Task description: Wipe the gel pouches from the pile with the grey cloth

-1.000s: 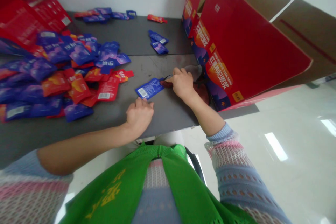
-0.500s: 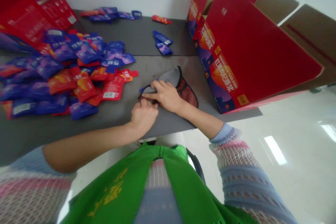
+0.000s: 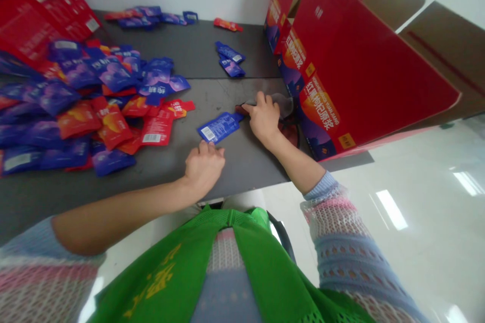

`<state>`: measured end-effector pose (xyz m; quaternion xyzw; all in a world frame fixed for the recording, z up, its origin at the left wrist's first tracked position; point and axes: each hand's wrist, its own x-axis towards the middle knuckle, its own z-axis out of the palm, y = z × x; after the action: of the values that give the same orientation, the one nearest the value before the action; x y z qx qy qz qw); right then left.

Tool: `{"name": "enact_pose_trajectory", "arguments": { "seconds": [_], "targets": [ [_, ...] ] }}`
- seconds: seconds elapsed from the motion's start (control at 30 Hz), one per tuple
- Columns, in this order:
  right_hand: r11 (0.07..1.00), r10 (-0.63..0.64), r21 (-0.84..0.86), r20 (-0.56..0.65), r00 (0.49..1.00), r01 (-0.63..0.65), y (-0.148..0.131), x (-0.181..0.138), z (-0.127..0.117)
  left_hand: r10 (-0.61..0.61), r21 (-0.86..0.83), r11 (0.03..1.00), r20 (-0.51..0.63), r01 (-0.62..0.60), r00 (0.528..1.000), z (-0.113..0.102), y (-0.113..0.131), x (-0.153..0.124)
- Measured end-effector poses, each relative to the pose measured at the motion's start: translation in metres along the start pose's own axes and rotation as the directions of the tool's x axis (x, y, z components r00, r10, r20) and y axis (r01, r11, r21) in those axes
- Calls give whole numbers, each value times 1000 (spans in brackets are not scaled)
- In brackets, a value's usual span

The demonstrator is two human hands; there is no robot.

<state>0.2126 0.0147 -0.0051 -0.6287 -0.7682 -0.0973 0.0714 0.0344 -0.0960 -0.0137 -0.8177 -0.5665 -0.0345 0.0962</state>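
Observation:
A blue sachet [image 3: 217,128] with a white barcode label lies flat on the grey table, its narrow neck toward my right hand. My left hand [image 3: 205,164] is closed, its curled fingers at the near edge of the sachet's label end; they appear to pin it there, though the fingertips are partly hidden. My right hand [image 3: 264,118] presses on a folded cloth [image 3: 285,105], grey on one face and dark red on the other, with black edging. Part of the cloth is under that hand, just past the sachet's neck and close to the red carton.
A heap of blue and red sachets [image 3: 113,73] covers the table's left side. Tall open red cartons [image 3: 352,70] stand at the right, and another carton [image 3: 28,15] at the far left. Two blue sachets [image 3: 231,60] and a red sachet [image 3: 227,24] lie farther back.
My right hand has moved right with the cloth, uncovering the blue sachet. My left hand stays in nearly the same place, now off the cloth. The view has shifted slightly.

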Motion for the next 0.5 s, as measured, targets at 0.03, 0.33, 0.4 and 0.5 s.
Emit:
{"name": "enact_pose_trajectory", "arguments": {
  "seconds": [0.03,0.33,0.4,0.5],
  "targets": [
    [1000,-4,3,-5,1000,4,4,0,-2,2,7,1000,0,-2,1000,0,0,0],
    [970,-228,84,13,974,226,-26,-7,0,24,58,998,-42,-21,999,2,1,-1],
    [954,-291,78,0,957,290,-38,-6,2,31,64,998,-41,-29,999,3,2,-1],
    [919,-386,72,-26,922,387,-48,-5,1,30,75,997,-53,-26,998,5,3,-2]
  ]
}}
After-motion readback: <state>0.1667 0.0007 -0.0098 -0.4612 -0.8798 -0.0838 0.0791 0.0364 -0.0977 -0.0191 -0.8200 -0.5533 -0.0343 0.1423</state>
